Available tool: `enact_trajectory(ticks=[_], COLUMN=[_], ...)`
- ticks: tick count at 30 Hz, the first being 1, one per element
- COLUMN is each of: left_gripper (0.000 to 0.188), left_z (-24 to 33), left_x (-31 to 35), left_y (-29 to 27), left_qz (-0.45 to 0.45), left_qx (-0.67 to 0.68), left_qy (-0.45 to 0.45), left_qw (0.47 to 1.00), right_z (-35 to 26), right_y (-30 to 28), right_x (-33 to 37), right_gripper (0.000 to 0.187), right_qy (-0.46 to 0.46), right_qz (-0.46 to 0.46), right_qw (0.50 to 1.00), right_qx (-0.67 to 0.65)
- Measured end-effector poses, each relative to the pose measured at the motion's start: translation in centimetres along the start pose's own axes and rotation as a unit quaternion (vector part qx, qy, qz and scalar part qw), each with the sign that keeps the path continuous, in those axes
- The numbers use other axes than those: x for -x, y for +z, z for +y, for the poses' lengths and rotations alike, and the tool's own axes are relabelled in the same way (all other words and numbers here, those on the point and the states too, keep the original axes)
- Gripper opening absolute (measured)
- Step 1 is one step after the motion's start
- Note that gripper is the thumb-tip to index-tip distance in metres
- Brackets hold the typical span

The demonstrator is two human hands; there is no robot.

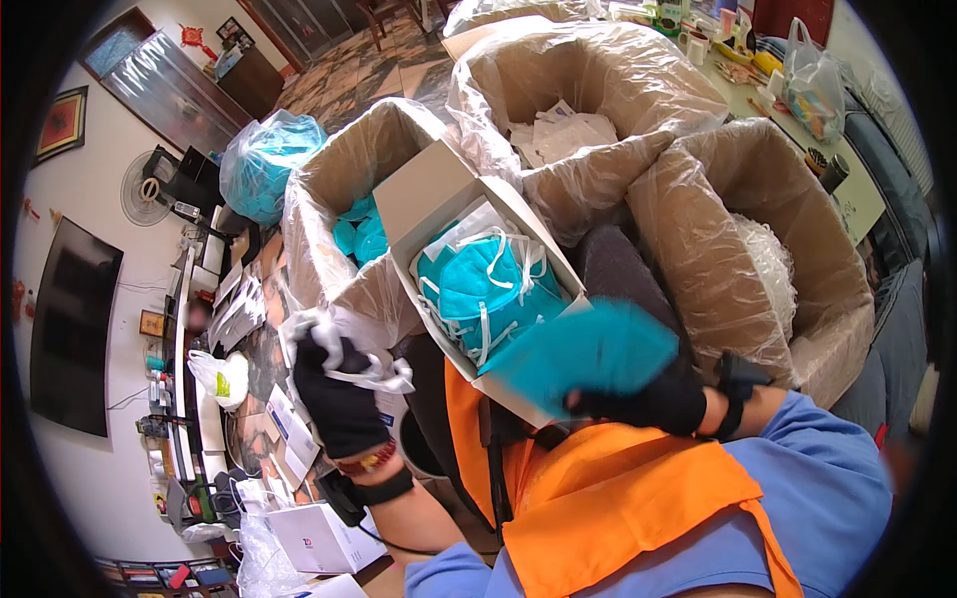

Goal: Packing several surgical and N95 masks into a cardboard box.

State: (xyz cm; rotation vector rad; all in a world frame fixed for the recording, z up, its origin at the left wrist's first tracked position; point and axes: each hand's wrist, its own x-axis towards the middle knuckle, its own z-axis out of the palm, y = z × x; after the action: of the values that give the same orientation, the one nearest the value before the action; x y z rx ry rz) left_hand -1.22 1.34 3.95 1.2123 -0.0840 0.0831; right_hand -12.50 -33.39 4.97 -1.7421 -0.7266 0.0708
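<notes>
One teal mask is held by its near edge in the curled right hand, at the near right of an open box of masks; white straps are draped across the left hand, whose closure cannot be told

Cannot make out detail on the blurred teal piece, nor fingers of the right hand behind it

Masks: matt, cloth-like
Box: smooth, matt cardboard
Liners: glossy, crinkled, see-through plastic
Gloves: matt cloth
Apron: matt, creased cloth
</notes>
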Motion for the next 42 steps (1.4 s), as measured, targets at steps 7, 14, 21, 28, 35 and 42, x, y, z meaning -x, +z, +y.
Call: enact_trajectory(ticks=[7,14,21,28,35,42], left_gripper=[0.018,0.046,0.045,0.027,0.026,0.023], left_z=[0.1,-0.3,-3.4,-2.0,0.6,-1.3], left_x=[5.2,-7.0,-10.6,-4.2,3.4,2.6], left_y=[12.7,11.2,9.4,13.3,18.2,15.5], left_qz=[-0.227,-0.024,-0.031,-0.151,-0.299,-0.199], left_qx=[-0.289,-0.088,-0.175,-0.273,-0.263,-0.099], left_qy=[0.064,-0.100,-0.091,-0.108,-0.088,-0.077], left_qw=[0.928,0.991,0.980,0.944,0.913,0.972], right_z=[-2.1,1.2,1.2,2.1,0.6,1.2], right_y=[-3.3,-3.0,-3.9,-4.5,-2.0,-0.9], right_x=[-5.2,-4.3,-2.8,-3.9,-5.9,-4.8], right_gripper=[0.055,0.012,0.014,0.028,0.061,0.024], right_qy=[-0.161,0.165,0.195,0.071,-0.014,0.291], right_qz=[0.127,0.105,0.169,0.230,0.105,-0.040], right_qw=[0.931,0.935,0.952,0.969,0.994,0.930], right_qx=[0.303,-0.297,-0.165,-0.056,0.030,-0.222])
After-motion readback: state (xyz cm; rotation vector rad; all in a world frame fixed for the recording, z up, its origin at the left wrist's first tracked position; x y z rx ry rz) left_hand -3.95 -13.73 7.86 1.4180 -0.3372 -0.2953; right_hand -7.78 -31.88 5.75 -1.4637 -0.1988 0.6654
